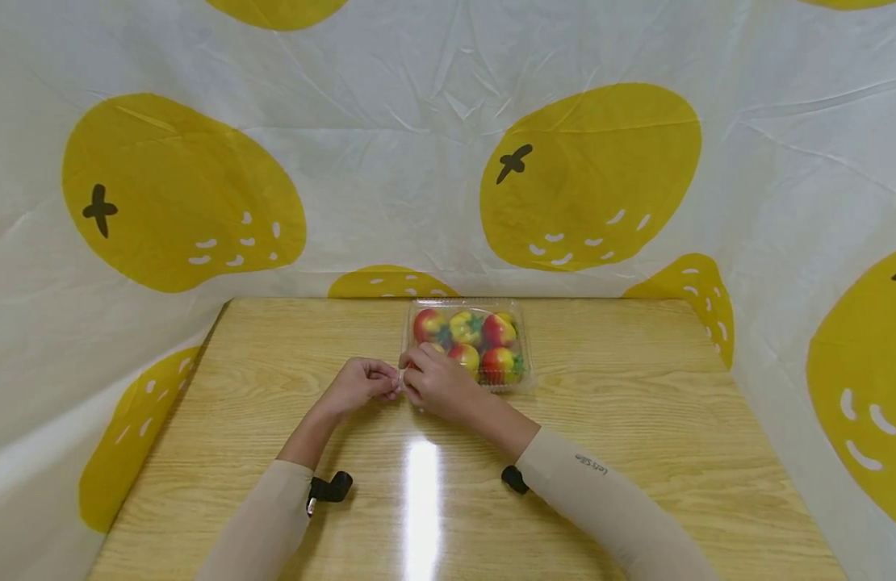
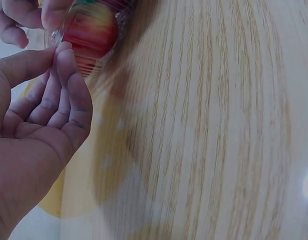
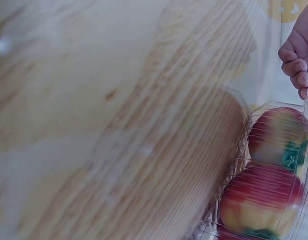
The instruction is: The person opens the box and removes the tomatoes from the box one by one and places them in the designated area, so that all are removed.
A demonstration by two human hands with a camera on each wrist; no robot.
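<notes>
A clear plastic clamshell box [image 1: 525, 381] stands at the back middle of the wooden table, holding several red and yellow fruits [image 1: 466, 327]. Both hands meet at its near left corner. My left hand [image 1: 387, 387] pinches the box's corner edge between thumb and fingertips [image 2: 60, 51]. My right hand [image 1: 413, 379] grips the same corner from the box's side, its fingers [image 2: 24, 15] curled over the rim. In the right wrist view the box [image 3: 304, 107] shows two fruits [image 3: 261, 200], and curled fingertips [image 3: 297, 65] lie at its rim.
The wooden table [image 1: 637, 452] is walled on three sides by a white cloth with large yellow fruit prints [image 1: 586, 177]. Two small black pieces sit by my forearms [image 1: 332, 486] [image 1: 513, 478]. A bright glare streak lies on the table's near middle [image 1: 421, 492].
</notes>
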